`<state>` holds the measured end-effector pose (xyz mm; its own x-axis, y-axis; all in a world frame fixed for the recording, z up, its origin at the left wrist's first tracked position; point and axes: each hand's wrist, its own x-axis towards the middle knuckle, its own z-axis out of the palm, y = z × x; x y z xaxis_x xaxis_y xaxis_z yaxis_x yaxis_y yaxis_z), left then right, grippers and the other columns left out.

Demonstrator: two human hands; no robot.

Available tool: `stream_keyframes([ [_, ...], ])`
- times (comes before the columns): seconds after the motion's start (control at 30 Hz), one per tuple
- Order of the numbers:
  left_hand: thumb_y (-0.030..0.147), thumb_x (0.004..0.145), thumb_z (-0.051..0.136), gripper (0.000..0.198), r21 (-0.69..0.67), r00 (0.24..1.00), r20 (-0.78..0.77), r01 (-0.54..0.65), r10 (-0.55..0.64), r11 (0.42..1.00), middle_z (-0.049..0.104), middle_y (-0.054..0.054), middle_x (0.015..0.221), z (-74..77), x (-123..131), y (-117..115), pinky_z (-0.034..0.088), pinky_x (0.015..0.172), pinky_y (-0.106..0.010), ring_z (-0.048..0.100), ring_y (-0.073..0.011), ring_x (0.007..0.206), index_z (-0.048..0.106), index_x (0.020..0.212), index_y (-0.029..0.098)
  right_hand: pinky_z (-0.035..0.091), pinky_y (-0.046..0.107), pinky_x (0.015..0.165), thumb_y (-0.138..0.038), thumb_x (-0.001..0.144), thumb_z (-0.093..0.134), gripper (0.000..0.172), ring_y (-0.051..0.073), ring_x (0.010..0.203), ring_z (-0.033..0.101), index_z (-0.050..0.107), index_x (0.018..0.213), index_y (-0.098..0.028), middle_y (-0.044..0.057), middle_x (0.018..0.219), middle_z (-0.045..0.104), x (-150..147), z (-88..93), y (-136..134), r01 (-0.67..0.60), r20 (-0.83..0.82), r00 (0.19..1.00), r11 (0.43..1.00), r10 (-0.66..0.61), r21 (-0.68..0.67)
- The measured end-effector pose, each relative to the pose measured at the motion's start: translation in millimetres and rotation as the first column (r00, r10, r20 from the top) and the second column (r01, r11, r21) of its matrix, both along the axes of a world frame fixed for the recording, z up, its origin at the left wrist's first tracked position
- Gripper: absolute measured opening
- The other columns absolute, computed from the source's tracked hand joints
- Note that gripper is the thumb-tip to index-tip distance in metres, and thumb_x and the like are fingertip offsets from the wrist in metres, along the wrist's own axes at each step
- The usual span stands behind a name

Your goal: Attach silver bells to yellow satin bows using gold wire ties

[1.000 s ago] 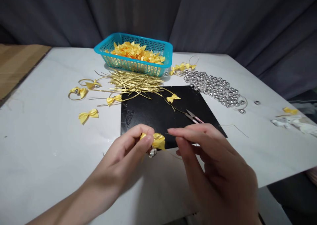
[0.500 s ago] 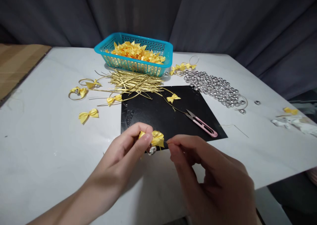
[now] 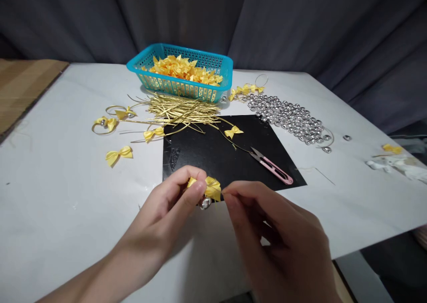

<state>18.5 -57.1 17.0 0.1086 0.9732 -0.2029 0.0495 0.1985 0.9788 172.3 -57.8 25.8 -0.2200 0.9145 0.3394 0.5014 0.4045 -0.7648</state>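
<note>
A yellow ribbon bow (image 3: 213, 188) is pinched between the thumb and forefinger of my left hand (image 3: 173, 205). Just below the bow hangs a shiny silver bell or bead (image 3: 206, 202), partly covered by my thumb. My right hand (image 3: 276, 232) is closed at the bow's right edge, thumb and forefinger pressed together on a thin strand; whether it is wire, thread or a needle I cannot tell. Both hands are over the near edge of a black mat (image 3: 207, 154). Pink-handled thread snips (image 3: 271, 165) lie on the mat beyond my right hand.
A blue basket (image 3: 182, 89) of yellow bows stands at the back, with gold wire ties (image 3: 183, 109) piled before it. Silver beads (image 3: 290, 118) spread to the right. Loose bows (image 3: 119, 155) lie at left, and a needle-like sliver (image 3: 324, 176) at right.
My right hand has shifted slightly left, its fingertips now closer to the bow. My left hand keeps its pinch almost in place.
</note>
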Motion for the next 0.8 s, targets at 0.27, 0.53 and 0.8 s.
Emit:
stream_keyframes([
  [0.27,0.038,0.089,0.049,0.021,0.018,0.999,0.046,-0.015,0.014,1.000,0.047,0.005,0.067,-6.5,-2,0,0.034,0.055,-0.015,0.041,-0.0090,0.061,0.058,0.077,0.023,0.035,0.016,0.045,-0.010,0.086,0.049,0.013,0.006,0.048,0.047,0.054,0.077,-0.018,-0.004,0.059,0.051,-3,-1.9,2,-0.035,-0.045,0.998,0.997,0.032,-0.062],
  [0.53,0.039,0.088,0.049,0.021,0.007,1.000,0.003,-0.019,0.019,1.000,0.048,0.004,0.065,-2.4,1,-1,0.034,0.052,-0.017,0.042,-0.0103,0.060,0.056,0.077,0.023,0.027,0.017,0.036,-0.017,0.086,0.050,0.015,0.006,0.040,0.037,0.049,0.072,-0.019,-0.006,0.051,0.043,-6,6.9,-1,-0.001,-0.086,0.996,0.975,-0.019,-0.222],
  [0.8,0.039,0.087,0.049,0.021,0.014,0.994,-0.063,-0.084,0.084,0.996,0.048,0.003,0.063,-0.3,5,-3,0.035,0.053,-0.019,0.043,-0.0123,0.060,0.055,0.076,0.022,0.021,0.016,0.033,-0.022,0.085,0.052,0.014,0.006,0.042,0.035,0.053,0.071,-0.019,-0.005,0.051,0.042,-8,9.0,3,-0.004,-0.146,0.988,0.936,-0.050,-0.353],
])
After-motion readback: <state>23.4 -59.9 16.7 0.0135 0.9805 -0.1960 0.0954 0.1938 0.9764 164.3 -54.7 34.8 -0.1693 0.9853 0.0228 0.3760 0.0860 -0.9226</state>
